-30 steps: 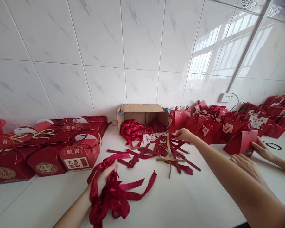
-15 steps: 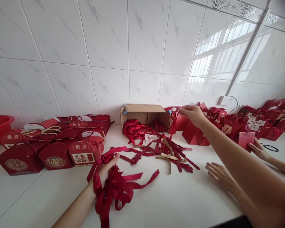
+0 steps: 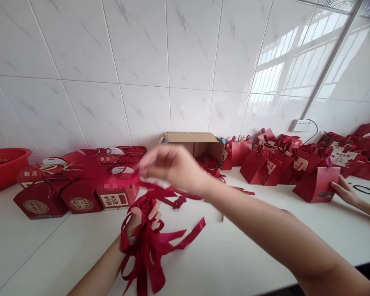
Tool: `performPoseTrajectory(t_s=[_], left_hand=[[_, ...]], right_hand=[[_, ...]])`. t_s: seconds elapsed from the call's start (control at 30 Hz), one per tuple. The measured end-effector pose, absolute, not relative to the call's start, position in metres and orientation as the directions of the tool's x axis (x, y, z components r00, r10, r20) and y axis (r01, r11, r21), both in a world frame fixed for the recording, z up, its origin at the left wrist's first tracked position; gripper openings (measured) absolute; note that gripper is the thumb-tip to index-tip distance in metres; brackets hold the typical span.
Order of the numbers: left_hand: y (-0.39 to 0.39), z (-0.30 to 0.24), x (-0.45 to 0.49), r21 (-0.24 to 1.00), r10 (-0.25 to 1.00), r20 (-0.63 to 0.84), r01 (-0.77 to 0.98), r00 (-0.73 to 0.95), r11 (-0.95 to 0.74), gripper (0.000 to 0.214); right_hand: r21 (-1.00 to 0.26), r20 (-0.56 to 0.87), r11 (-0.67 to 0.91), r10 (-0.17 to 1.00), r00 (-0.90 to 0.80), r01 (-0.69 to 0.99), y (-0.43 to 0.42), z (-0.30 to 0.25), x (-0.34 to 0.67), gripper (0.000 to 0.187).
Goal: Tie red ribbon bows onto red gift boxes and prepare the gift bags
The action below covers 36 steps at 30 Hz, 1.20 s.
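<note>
My left hand [image 3: 142, 220] is closed around a loose bunch of dark red satin ribbons [image 3: 149, 259], whose ends hang down over the white table. Above it, my right hand [image 3: 169, 168] is pinched on a red ribbon [image 3: 128, 179]. That ribbon trails leftward, smeared by motion, in front of the red gift boxes [image 3: 83, 203]. Behind my right forearm lie red straps [image 3: 180, 200], partly hidden. A cardboard box [image 3: 191, 137] on its side stands against the wall with more red ribbon inside, half covered by my right hand.
A red plastic basin [image 3: 6, 168] is at the far left. Several red gift bags [image 3: 255, 164] stand along the wall to the right. A co-worker's hand [image 3: 347, 191] touches a red bag [image 3: 320, 185]. A black ring [image 3: 364, 189] lies near a wall socket [image 3: 299, 125].
My right hand has swung left from beside the cardboard box to above my left hand, pulling a ribbon. The co-worker's nearer hand is no longer visible. The view has turned slightly.
</note>
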<state>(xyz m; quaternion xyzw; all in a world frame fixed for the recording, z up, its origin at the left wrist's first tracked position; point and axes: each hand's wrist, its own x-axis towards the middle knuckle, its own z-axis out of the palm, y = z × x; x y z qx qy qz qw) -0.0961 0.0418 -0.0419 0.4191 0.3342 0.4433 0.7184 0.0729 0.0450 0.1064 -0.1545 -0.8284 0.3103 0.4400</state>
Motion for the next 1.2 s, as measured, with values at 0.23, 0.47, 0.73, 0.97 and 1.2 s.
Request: performPoseTrajectory(t_s=[0.23, 0.47, 0.73, 0.97, 1.2], left_hand=[[0.039, -0.048, -0.101, 0.910, 0.892, -0.097, -0.322, 0.442, 0.259, 0.073], [0.038, -0.036, -0.087, 0.831, 0.870, -0.302, -0.340, 0.390, 0.441, 0.042], [0.043, -0.045, -0.097, 0.823, 0.882, -0.220, -0.407, 0.416, 0.397, 0.045], [0.043, -0.041, -0.094, 0.816, 0.910, -0.222, -0.444, 0.351, 0.370, 0.038], [0.049, -0.044, -0.096, 0.758, 0.860, -0.310, -0.441, 0.406, 0.481, 0.039]], right_hand=[[-0.403, 0.450, 0.862, 0.479, -0.754, 0.307, 0.047, 0.028, 0.065, 0.030], [-0.650, 0.009, 0.265, 0.940, -0.341, 0.713, 0.127, 0.028, 0.179, 0.030], [-0.382, -0.096, -0.301, 0.953, 0.286, 0.874, 0.178, -0.024, 0.233, 0.027], [-0.362, 0.028, -0.237, 0.964, 0.264, 0.902, 0.198, 0.029, 0.255, 0.027], [-0.363, 0.257, -0.140, 0.935, 0.244, 0.921, 0.177, 0.107, 0.270, 0.016]])
